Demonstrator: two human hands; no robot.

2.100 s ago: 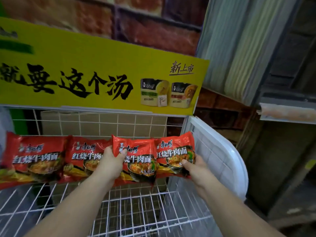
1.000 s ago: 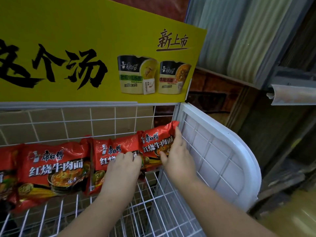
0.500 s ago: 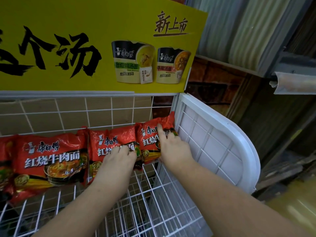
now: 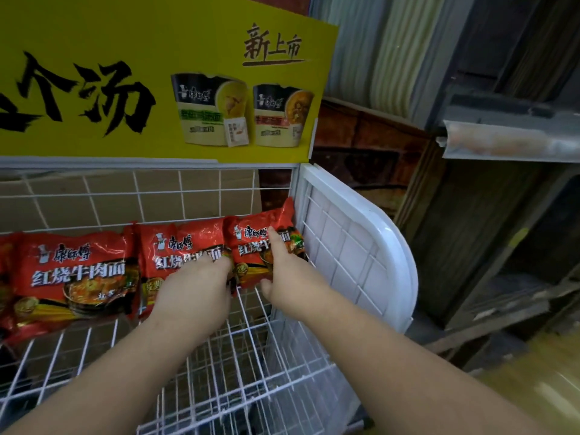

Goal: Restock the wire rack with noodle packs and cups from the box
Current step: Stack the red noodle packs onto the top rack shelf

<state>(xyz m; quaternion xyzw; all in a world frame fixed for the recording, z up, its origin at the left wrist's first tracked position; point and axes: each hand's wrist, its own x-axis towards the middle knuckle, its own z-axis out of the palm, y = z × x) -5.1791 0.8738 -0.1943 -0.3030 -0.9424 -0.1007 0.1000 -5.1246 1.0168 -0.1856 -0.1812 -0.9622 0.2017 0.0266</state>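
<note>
Red noodle packs stand in a row against the back grid of the white wire rack (image 4: 251, 378). My right hand (image 4: 292, 277) holds the rightmost pack (image 4: 254, 246) beside the rack's white side panel (image 4: 361, 246), with its fingers on the front and its thumb at the lower edge. The fingers of my left hand (image 4: 194, 287) lie on the front of the neighbouring pack (image 4: 185, 243). Another pack (image 4: 78, 271) stands further left, and one more is cut off by the frame's left edge. No box or cups are in view.
A yellow sign (image 4: 125, 73) with printed cups hangs just above the rack's back grid. To the right of the side panel are dark wooden boards and a grey shelf edge (image 4: 508, 142). The front part of the wire shelf below my forearms is bare.
Both hands have carried their packs to the shelf's right end and set them against the back grid. In the last half second the hands have barely moved.
</note>
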